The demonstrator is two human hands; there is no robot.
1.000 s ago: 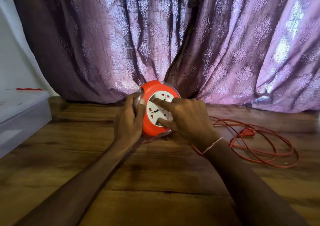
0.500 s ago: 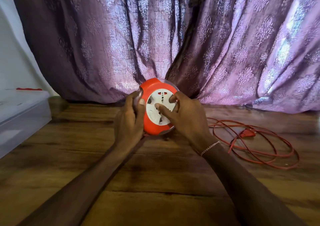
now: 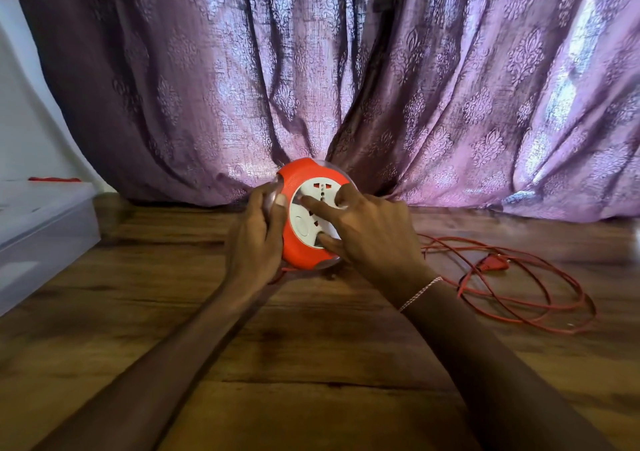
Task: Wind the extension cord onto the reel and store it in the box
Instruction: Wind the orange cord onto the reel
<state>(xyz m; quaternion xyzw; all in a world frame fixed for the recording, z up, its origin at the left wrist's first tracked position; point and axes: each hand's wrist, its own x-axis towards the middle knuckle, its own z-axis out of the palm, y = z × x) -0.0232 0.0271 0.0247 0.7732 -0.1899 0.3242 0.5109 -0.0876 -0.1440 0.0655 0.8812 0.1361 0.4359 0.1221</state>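
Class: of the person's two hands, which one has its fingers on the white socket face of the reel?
The right hand: its fingers press the white socket face, while the left hand grips the reel's edge.

Your left hand (image 3: 254, 234) covers the left edge of the reel (image 3: 301, 215), so you cannot see what its fingers do behind it. Your right hand (image 3: 372, 234) hides the right side of the white socket face (image 3: 306, 208), and the reel's back is out of sight. The red cord (image 3: 526, 288) slips under your right wrist (you cannot see where it joins the reel). The plug (image 3: 491, 263) is too small and blurry to make out. The clear box (image 3: 45, 229) is cut off by the left edge.
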